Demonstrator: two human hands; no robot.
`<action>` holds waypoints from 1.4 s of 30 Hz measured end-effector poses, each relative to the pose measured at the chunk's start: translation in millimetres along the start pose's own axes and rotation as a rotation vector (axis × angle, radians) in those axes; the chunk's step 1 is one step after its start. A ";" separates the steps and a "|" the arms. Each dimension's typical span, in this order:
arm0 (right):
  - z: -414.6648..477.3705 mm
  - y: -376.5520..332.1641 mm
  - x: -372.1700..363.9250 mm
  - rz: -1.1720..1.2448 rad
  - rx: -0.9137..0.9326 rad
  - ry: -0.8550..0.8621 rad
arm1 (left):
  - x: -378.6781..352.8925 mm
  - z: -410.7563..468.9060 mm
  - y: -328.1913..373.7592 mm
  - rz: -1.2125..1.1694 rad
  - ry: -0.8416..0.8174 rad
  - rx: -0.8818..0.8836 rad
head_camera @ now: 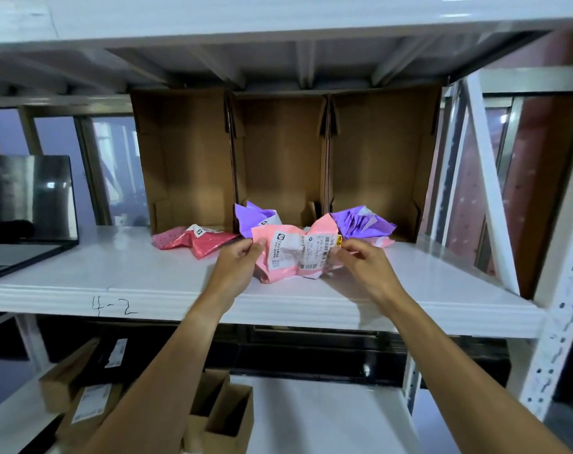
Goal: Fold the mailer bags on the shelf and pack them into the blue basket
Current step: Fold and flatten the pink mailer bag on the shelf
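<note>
Mailer bags [278,235] sit crumpled in the middle of the frame on a white shelf [131,267]. The pink mailer bag [288,260], creased and carrying a white printed label [308,253] and a small yellow sticker [339,239], is held at the shelf's centre between both hands. The left hand [242,263] pinches its left edge with curled fingers and thumb, and the right hand [360,260] pinches its right edge just below the sticker; the bag's lower part rests on the shelf. Left of it lies a red mailer bag [203,242], flat and wrinkled. Just behind the pink one stands the left purple mailer bag [254,217], and the right purple mailer bag [363,221] is bunched up behind the right hand. Three open cardboard boxes [278,152] stand side by side along the back of the shelf, their openings facing the camera. The shelf's front edge bears the handwritten mark "4-2" [115,306]. At the left edge of the frame is a dark glass-fronted case [26,198]. On the lower shelf [327,417], lower left of the frame, are several small cardboard cartons [227,417], some with white labels.
</note>
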State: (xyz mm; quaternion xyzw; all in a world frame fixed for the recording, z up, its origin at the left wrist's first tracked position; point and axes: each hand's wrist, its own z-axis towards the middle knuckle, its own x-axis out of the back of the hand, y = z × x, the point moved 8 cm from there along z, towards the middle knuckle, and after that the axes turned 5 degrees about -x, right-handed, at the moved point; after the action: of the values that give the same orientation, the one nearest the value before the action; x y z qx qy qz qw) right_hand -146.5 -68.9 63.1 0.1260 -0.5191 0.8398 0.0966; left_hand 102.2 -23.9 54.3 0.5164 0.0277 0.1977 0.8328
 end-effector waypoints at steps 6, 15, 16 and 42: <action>-3.2 -1.2 -6.6 0.117 -0.036 -0.082 | 6.1 1.5 -9.2 -0.098 -0.001 0.076; -7.5 0.3 -11.7 0.104 -0.075 -0.141 | 5.0 3.5 -13.5 -0.040 -0.009 0.093; -7.3 1.3 -10.6 0.127 -0.086 -0.127 | 6.3 4.3 -15.3 -0.038 -0.003 0.104; -4.4 21.0 -6.2 0.301 -0.312 -0.105 | -5.2 -4.6 -4.0 -0.126 -0.148 0.113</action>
State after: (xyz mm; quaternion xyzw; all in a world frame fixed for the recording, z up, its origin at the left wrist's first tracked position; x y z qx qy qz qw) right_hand -147.3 -74.4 41.4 0.0739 -0.6598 0.7468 -0.0387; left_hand 97.5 -23.4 47.9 0.5730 0.0097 0.1047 0.8128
